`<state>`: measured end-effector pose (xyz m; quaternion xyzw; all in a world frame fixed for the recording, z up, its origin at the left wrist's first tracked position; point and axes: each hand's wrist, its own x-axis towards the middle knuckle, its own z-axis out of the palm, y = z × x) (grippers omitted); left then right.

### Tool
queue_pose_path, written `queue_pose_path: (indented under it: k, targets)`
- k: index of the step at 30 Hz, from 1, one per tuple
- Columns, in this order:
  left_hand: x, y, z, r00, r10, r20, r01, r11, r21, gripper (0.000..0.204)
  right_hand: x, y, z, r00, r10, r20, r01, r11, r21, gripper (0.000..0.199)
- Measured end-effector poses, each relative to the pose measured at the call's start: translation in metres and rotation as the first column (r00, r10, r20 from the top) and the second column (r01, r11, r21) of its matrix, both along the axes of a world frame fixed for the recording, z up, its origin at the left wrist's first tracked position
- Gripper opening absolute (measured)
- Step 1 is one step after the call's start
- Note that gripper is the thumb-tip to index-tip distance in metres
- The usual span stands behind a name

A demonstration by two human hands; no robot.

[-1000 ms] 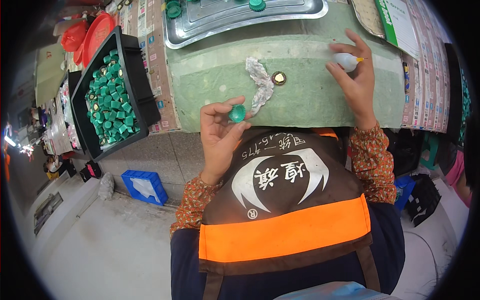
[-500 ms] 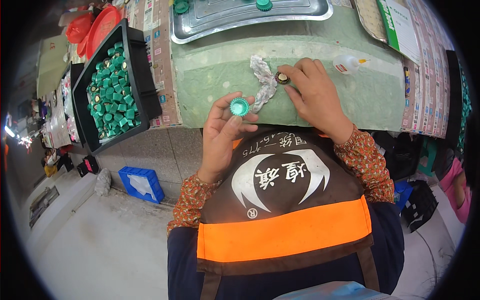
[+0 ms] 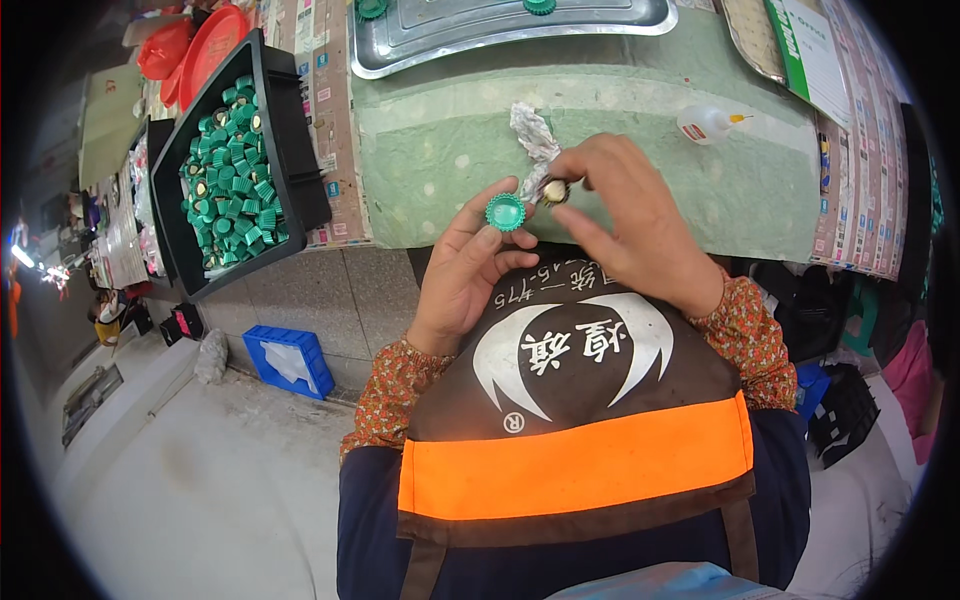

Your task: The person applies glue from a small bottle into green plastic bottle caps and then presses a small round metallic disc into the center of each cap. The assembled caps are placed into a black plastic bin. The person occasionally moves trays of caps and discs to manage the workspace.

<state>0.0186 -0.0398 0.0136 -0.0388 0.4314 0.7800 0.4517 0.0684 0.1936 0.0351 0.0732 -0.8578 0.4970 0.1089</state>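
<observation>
Between the thumb and fingers of my left hand (image 3: pixel 462 275) is a green fluted cap (image 3: pixel 505 212), its round hollow facing up. My right hand (image 3: pixel 640 225) pinches a small round dark-rimmed piece (image 3: pixel 555 192) with a pale middle. The piece is just right of the cap, with a small gap between them. Behind both hands, a crumpled white cloth or tissue (image 3: pixel 534 132) lies on the green table covering (image 3: pixel 430 150); its near end is partly hidden by my fingers. A small white squeeze bottle (image 3: pixel 703 125) with a yellow needle tip lies beyond my right hand.
A black bin (image 3: pixel 290 150) full of green caps stands at the left. A metal tray (image 3: pixel 450 62) with a few green caps is at the back. A green-and-white booklet (image 3: pixel 812 65) lies back right. On the floor is a blue crate (image 3: pixel 290 360).
My right hand has come left and nearer to me with the round piece, off the far side of the cloth and close to the cap. The whole view has shifted slightly.
</observation>
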Motion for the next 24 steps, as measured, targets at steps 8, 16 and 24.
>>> queue_pose_path:
  k: [8, 16, 24]
  targets:
    - [0.002, 0.006, 0.006, 1.0, -0.015, -0.001, 0.015, 0.998, -0.054, 0.052, 0.004, -0.025, 0.007, 0.998, 0.042, -0.047, -0.039, 0.997, 0.071, 0.039]
    - [0.004, 0.007, 0.007, 0.999, -0.042, -0.031, 0.04, 0.998, -0.054, 0.052, 0.007, -0.027, 0.009, 0.998, 0.04, -0.056, -0.033, 0.991, 0.132, 0.045]
    - [0.006, 0.008, 0.003, 0.996, -0.066, -0.052, 0.062, 0.996, -0.069, 0.051, 0.01, -0.023, 0.008, 0.999, 0.045, -0.014, -0.043, 0.995, 0.088, 0.047]
